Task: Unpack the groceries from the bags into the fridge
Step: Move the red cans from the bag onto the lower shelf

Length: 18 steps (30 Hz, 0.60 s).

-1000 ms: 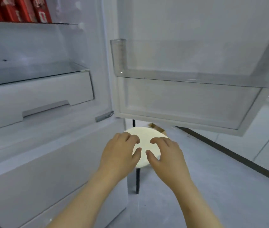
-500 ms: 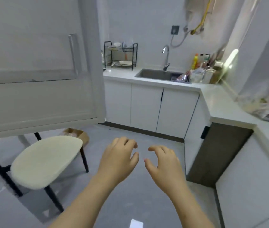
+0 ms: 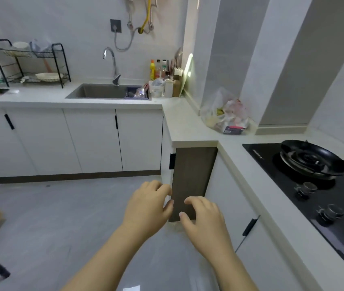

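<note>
In the head view, the left hand (image 3: 145, 208) and right hand (image 3: 204, 221) hover side by side above the floor (image 3: 51, 217), fingers loosely curled, holding nothing. The bag of groceries (image 3: 226, 114) sits on the counter (image 3: 183, 124), well apart from both hands.

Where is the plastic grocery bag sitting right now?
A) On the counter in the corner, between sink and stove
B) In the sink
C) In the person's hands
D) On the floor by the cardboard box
A: the grocery bag rests on the countertop corner; both hands are empty.
</note>
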Tool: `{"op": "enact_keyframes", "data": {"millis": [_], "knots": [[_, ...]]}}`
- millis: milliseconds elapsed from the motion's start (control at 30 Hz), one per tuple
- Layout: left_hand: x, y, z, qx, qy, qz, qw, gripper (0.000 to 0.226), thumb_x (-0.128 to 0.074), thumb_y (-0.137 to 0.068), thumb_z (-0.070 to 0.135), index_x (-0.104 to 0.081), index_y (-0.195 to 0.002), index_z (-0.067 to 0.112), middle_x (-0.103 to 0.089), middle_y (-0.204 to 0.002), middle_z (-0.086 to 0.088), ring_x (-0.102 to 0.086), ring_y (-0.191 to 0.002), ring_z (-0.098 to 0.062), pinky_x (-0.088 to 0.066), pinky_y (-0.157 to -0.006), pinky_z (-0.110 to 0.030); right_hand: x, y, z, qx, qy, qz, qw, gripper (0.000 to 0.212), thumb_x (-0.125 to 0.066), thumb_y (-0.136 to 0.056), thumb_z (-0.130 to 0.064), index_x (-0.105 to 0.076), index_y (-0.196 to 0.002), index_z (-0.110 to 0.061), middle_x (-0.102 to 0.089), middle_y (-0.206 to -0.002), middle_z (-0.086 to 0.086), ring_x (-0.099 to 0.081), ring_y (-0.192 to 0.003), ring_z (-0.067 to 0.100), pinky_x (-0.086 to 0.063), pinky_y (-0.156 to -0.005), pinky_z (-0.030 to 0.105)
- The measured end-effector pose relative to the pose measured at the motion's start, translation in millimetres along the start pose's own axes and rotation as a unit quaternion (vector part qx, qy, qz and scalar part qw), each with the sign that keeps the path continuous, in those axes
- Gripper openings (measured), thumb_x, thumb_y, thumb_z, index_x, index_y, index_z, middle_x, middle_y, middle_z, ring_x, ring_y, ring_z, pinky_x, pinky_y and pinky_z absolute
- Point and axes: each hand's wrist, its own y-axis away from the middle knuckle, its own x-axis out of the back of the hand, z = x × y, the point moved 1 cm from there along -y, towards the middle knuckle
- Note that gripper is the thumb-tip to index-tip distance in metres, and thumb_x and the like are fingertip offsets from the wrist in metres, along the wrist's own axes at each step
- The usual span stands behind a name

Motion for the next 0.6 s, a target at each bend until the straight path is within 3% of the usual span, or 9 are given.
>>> {"op": "enact_keyframes", "data": {"millis": [267, 600], "knots": [[-58, -123, -9, -0.057, 0.016, -0.032, 0.998, 0.024, -0.044, -0.094, 0.037, -0.054, -0.113, 0.024, -0.052, -0.115, 0.010, -0.045, -0.107, -0.010, -0.041, -0.081, -0.019, 10, -103, 48, -0.067, 0.005, 0.027, 0.997, 0.035, -0.044, -0.095, -0.038, -0.044, -0.129, -0.031, -0.044, -0.134, -0.016, -0.035, -0.125, 0.006, -0.029, -0.104, 0.023], [-115, -279, -30, -0.091, 0.037, -0.073, 0.993, 0.025, -0.044, -0.094, 0.036, -0.054, -0.114, 0.025, -0.051, -0.112, 0.009, -0.045, -0.099, -0.008, -0.044, -0.078, -0.021, 22, -256, 84, -0.118, -0.023, 0.044, 0.992, 0.037, -0.046, -0.095, -0.039, -0.043, -0.131, -0.032, -0.042, -0.135, -0.015, -0.035, -0.126, 0.005, -0.032, -0.106, 0.025]]}}
